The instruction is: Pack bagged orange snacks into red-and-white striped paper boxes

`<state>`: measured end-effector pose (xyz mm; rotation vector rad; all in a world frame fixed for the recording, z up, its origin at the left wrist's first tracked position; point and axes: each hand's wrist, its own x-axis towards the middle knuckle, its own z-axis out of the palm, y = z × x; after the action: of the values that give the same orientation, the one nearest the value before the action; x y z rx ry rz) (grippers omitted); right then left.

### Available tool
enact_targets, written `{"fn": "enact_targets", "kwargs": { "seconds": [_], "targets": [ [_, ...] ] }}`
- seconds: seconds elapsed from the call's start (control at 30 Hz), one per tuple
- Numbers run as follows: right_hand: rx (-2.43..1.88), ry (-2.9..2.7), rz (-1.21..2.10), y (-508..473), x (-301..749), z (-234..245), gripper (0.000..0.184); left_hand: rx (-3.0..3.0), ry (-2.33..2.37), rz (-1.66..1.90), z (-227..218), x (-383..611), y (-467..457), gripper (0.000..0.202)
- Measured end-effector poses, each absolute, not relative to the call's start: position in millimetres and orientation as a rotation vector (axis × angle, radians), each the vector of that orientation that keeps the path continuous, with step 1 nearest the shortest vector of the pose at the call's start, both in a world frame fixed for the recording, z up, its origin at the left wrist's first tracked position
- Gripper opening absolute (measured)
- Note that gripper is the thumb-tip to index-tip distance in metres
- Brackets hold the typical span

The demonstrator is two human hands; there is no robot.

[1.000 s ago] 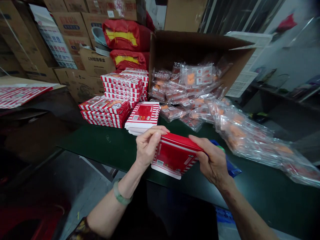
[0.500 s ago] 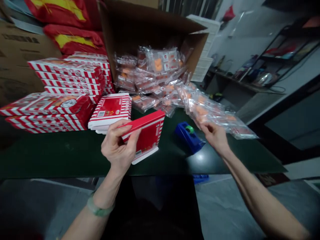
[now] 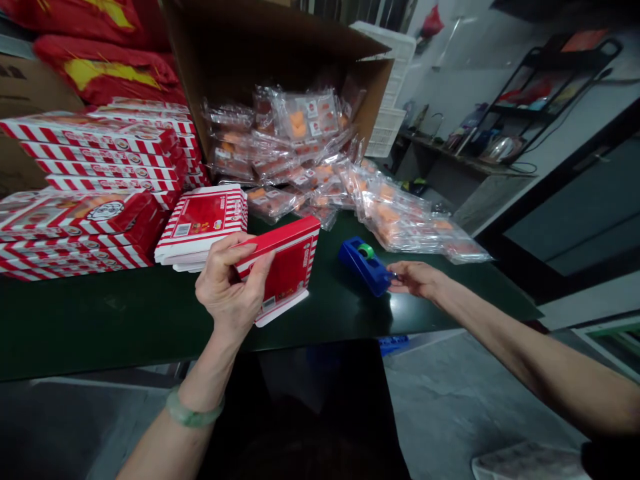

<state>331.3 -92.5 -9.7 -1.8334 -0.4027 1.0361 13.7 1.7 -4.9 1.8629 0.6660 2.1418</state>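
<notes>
My left hand [image 3: 227, 287] is closed round a red box with white-striped edges [image 3: 285, 267], held on edge above the dark green table [image 3: 100, 320]. My right hand [image 3: 413, 278] reaches out to the right, its fingertips pinched at the near end of a blue tape dispenser [image 3: 363, 264] with a green roll that stands on the table. What the fingertips hold, if anything, is too small to make out. A stack of flat red-and-white cartons [image 3: 203, 223] lies just beyond my left hand.
Piles of filled red-striped boxes [image 3: 95, 180] stand at the left. Clear packets of orange goods [image 3: 320, 167] spill from a tipped cardboard box [image 3: 260, 53] across the table to the right. Red sacks [image 3: 100, 67] lie behind. A shelf rack [image 3: 530, 100] stands at the far right.
My right hand let go of the red box, swung right past the packets and came down at the blue tape dispenser. My left hand kept the box. The view turned right.
</notes>
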Motion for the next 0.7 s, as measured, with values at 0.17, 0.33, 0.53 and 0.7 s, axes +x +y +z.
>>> {"fn": "enact_targets", "kwargs": {
  "seconds": [0.17,0.33,0.53,0.7],
  "targets": [
    [-1.599,-0.389,0.839,-114.1,318.2,-19.3,0.012,1.848,0.633,2.158,-3.0,14.9,1.7,0.032],
    [-1.631,-0.43,0.821,-128.2,309.5,-49.4,0.017,1.818,0.706,2.144,-4.6,15.9,1.7,0.029],
    [-1.834,-0.619,0.812,-133.5,298.7,-56.6,0.022,1.845,0.736,2.188,-6.1,16.8,3.6,0.027],
    [-1.602,-0.92,0.969,-129.3,216.2,2.3,0.026,1.913,0.704,2.146,-1.3,16.7,-0.5,0.02]
  ]
}}
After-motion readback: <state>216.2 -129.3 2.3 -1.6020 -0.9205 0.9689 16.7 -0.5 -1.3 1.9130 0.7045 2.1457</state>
